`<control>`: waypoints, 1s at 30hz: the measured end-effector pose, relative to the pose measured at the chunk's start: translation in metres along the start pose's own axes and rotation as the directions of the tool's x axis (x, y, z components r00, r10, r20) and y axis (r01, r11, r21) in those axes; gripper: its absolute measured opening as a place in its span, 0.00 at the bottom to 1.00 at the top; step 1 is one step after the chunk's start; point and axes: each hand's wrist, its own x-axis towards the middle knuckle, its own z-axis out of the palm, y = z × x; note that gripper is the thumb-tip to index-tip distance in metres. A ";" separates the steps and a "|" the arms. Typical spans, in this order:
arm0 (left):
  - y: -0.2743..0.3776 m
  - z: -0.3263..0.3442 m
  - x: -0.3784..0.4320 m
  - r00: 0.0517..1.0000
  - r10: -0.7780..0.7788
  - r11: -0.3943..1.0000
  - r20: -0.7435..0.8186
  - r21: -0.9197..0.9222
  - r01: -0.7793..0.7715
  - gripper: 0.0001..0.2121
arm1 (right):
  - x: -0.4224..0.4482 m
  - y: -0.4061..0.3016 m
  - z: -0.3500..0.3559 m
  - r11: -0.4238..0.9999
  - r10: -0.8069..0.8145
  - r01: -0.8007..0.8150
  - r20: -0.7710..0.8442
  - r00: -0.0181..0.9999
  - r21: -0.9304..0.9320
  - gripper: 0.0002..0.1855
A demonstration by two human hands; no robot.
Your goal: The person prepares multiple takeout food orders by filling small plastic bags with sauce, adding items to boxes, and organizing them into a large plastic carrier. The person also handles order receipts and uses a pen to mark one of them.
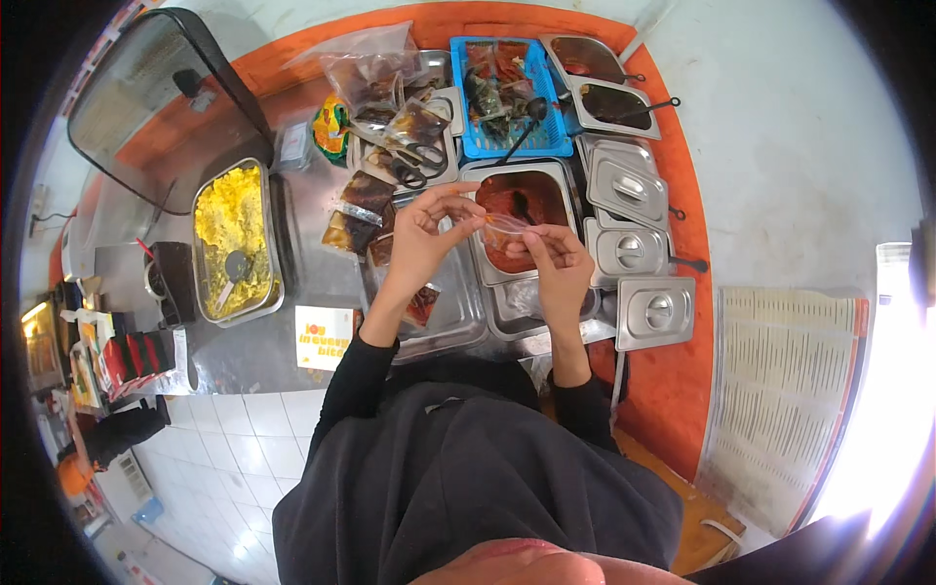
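Observation:
Between my two hands a small clear plastic bag (506,223) is stretched over a steel pan of red sauce (523,194), where a dark ladle rests. My left hand (439,219) pinches the bag's left side with thumb and finger. The right side of the bag is pinched in my right hand (556,256). Sealed sachets of dark sauce (368,191) lie left of the pan, and black-handled scissors (418,164) rest above them on a steel lid. A sachet of red sauce (422,303) lies on a steel tray (457,322) beside my left forearm.
A blue plastic basket (457,95) of filled sachets stands behind the pan, a black ladle (526,131) across its edge. Lidded steel containers (630,245) line the right. A glass-sided tray of yellow food (232,212) and a printed box (322,336) stand left.

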 end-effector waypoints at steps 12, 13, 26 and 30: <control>0.020 -0.038 -0.043 0.999 -0.048 0.997 -0.019 0.064 0.049 0.24 | -0.035 0.001 0.039 0.998 0.011 -0.004 0.112 0.994 -0.068 0.06; 0.022 -0.042 -0.048 0.998 -0.055 0.996 -0.022 0.063 0.056 0.24 | -0.041 0.000 0.047 0.995 0.001 0.008 0.093 0.996 -0.102 0.06; 0.083 -0.148 -0.114 0.969 -0.048 0.921 0.242 0.386 -0.051 0.30 | -0.126 0.014 0.172 0.968 -0.025 0.041 0.065 0.998 -0.249 0.05; 0.085 -0.183 -0.131 0.964 -0.082 0.917 0.253 0.399 -0.027 0.30 | -0.153 0.017 0.206 0.950 -0.027 0.030 0.015 1.000 -0.310 0.05</control>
